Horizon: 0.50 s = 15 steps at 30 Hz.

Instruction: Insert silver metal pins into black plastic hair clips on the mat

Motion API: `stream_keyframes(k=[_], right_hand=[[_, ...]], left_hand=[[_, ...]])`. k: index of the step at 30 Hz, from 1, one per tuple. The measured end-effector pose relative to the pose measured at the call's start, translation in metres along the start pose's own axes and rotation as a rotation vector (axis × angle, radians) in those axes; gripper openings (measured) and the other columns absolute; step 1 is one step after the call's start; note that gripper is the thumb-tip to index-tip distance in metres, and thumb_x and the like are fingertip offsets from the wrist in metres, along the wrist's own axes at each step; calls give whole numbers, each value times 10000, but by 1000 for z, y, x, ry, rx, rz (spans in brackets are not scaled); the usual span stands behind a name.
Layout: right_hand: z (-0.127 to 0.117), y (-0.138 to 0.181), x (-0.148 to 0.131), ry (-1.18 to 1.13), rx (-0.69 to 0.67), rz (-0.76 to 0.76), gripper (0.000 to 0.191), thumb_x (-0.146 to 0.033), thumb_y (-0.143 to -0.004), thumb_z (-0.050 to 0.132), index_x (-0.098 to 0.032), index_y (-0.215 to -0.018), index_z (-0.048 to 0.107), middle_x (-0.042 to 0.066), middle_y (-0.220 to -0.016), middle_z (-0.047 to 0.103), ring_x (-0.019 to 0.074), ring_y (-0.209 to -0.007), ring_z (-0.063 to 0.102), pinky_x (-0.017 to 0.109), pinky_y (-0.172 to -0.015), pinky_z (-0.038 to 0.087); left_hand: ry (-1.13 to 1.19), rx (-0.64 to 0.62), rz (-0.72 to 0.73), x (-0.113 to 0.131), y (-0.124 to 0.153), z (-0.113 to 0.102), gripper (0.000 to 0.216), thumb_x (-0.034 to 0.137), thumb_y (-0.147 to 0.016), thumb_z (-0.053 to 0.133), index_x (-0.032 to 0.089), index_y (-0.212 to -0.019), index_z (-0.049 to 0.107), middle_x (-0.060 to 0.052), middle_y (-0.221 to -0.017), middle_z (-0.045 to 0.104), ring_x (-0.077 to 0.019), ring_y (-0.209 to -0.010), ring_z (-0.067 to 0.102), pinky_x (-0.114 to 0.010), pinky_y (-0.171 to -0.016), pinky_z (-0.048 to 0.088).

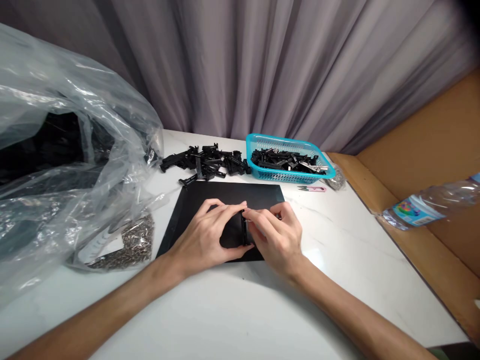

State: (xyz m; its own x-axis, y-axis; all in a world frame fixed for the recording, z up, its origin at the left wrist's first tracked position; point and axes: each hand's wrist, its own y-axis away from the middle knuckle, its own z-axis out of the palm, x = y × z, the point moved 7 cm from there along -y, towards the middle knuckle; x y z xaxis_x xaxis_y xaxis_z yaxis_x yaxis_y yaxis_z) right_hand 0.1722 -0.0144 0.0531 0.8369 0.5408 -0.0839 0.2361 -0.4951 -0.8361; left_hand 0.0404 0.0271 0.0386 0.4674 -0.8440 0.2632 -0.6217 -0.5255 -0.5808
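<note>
1. A small black clip part [244, 231] is held upright over the black mat [225, 200], pinched between both hands.
2. Left hand [210, 235]: fingers curled partway, thumb and fingertips closed on the left side of the clip part; heel of the hand rested on the mat's near edge.
3. Right hand [275, 235]: fingers closed on the right side of the part; a thin metal piece [249, 218] appears to be pressed at its top, detail too small to confirm.
4. The mat is laid flat on the white tabletop [232, 310], roughly centred in front of the person.
5. A loose pile of black clip parts [204, 162] is seen just behind the mat, touching its far edge.
6. A turquoise basket [288, 175], filled with more black parts, is placed just right of the pile.
7. A small pink-handled tool [313, 188] is laid in front of the basket, near the mat's far right corner.
8. A large clear plastic bag [67, 150] with dark contents is seen at left; a smaller bag of small metal pieces [129, 245] is lying just left of the mat.
9. A plastic bottle [431, 205] is lying tilted at right, over the cardboard wall [423, 150].
</note>
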Motion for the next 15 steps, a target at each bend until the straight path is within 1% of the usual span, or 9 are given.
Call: stream_keyframes(k=[3, 8, 12, 15], right_hand=[[1, 0, 1, -22, 4, 25, 368, 1, -923, 618, -292, -1146, 624, -32, -782, 749, 207, -684, 486, 349, -646, 449], [-1, 1, 7, -79, 34, 96, 331, -28, -940, 636, -272, -1161, 612, -16, -886, 784, 201, -695, 507, 333, -644, 480], [0, 1, 7, -102, 33, 88, 332, -31, -939, 643, -256, -1181, 614, -9, -904, 792, 199, -724, 546, 323, -684, 516], [-1, 1, 7, -80, 52, 88, 301, -48, -941, 649, -244, -1169, 633, -9, -924, 798, 188, -722, 550, 305, -679, 524]], left_hand=[[-13, 1, -1, 1, 0, -1, 633, 370, -843, 795, 178, -1381, 522, -127, -1299, 732, -285, -1040, 711, -475, -1002, 487], [-16, -32, -43, 0, 0, 1, 619, 386, -827, 808, 144, -1337, 552, -141, -1228, 742, -300, -1054, 683, -475, -990, 517], [8, -38, -73, -1, 1, 2, 625, 405, -809, 820, 149, -1319, 564, -129, -1183, 744, -298, -1058, 653, -465, -962, 536], [7, -29, -61, -1, 1, 2, 618, 387, -805, 823, 155, -1317, 567, -120, -1165, 745, -293, -1046, 648, -460, -957, 537]])
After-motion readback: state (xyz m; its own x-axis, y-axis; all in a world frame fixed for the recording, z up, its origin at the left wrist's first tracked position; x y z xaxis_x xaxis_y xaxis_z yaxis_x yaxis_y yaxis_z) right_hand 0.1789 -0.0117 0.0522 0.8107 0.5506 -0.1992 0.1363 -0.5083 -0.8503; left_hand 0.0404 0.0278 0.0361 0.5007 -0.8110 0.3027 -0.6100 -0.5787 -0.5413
